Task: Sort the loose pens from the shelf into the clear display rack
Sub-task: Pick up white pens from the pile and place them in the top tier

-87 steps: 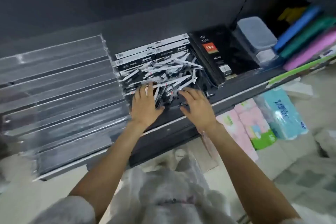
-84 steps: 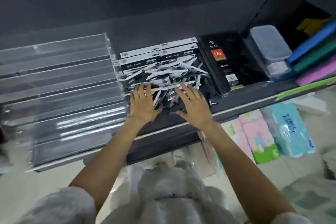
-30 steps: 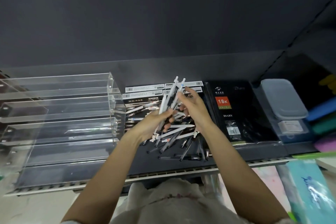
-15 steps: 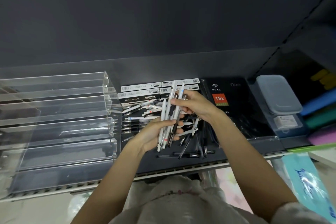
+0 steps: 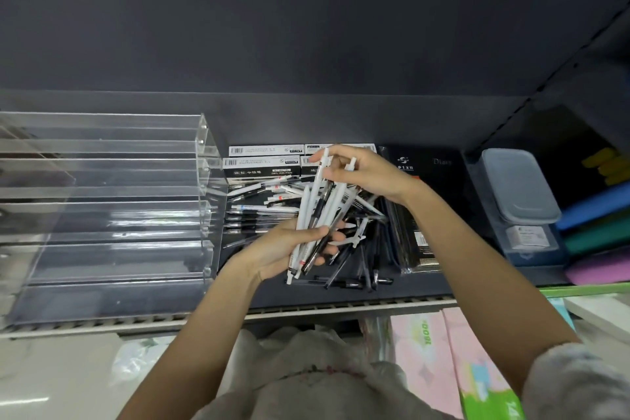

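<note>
A bundle of white and black pens point(image 5: 322, 211) stands nearly upright above the dark shelf point(image 5: 341, 295). My left hand point(image 5: 286, 247) grips the bundle's lower end, fingers wrapped round it. My right hand point(image 5: 361, 172) pinches the pens' top ends. Under the hands, more loose pens point(image 5: 262, 206) lie scattered on the shelf. The clear display rack point(image 5: 109, 201), with several stepped tiers, stands to the left of the pile and holds no pens that I can see.
Black-and-white pen boxes point(image 5: 262, 160) line the back of the shelf. A black diary point(image 5: 422, 181) lies right of the pens, then a grey lidded box point(image 5: 518, 187) and coloured folders point(image 5: 600, 228). Tissue packs point(image 5: 443, 361) sit below the shelf's front edge.
Both hands went from lying flat on the pen pile to lifting a bundle of pens. Over the last second the bundle stays held while the right hand shifts along its top ends.
</note>
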Demonstrator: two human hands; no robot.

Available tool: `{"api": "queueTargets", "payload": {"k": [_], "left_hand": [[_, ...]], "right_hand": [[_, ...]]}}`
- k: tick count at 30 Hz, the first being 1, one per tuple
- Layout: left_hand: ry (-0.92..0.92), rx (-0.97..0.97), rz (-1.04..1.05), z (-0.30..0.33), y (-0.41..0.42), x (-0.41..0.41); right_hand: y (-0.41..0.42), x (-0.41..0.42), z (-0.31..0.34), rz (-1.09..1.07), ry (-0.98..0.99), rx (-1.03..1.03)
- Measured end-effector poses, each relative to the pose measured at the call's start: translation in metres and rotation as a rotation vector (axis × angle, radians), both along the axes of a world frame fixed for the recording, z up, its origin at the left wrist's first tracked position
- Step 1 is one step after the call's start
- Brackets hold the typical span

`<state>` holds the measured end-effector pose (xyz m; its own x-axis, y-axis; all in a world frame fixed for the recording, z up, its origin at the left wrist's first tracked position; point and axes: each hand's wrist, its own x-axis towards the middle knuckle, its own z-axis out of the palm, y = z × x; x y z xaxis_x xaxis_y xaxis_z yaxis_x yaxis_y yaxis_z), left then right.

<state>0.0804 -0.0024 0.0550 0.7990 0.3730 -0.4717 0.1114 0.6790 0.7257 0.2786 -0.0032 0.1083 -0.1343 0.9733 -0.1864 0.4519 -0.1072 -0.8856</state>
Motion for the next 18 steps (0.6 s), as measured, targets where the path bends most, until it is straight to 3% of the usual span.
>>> {"api": "queueTargets", "payload": {"k": [4,9,14,18], "left_hand": [[0.014,0.046,-0.030,0.001,-0.004,-0.005],[0.009,0.121,-0.019,0.000,-0.003,-0.008],[0.000,0.096,0.042,-0.010,0.006,-0.019],[-0.135,-0.101,0.414,-0.010,0.010,-0.005]], "right_hand": [[0.001,-0.005,0.011,0.056,-0.038,0.079],[-0.001,0.007,0.013,-0.027,-0.028,0.022],[-0.010,0.031,0.025,-0.349,0.147,0.172],[-0.024,0.019,0.012,-0.693,0.215,0.346]]}}
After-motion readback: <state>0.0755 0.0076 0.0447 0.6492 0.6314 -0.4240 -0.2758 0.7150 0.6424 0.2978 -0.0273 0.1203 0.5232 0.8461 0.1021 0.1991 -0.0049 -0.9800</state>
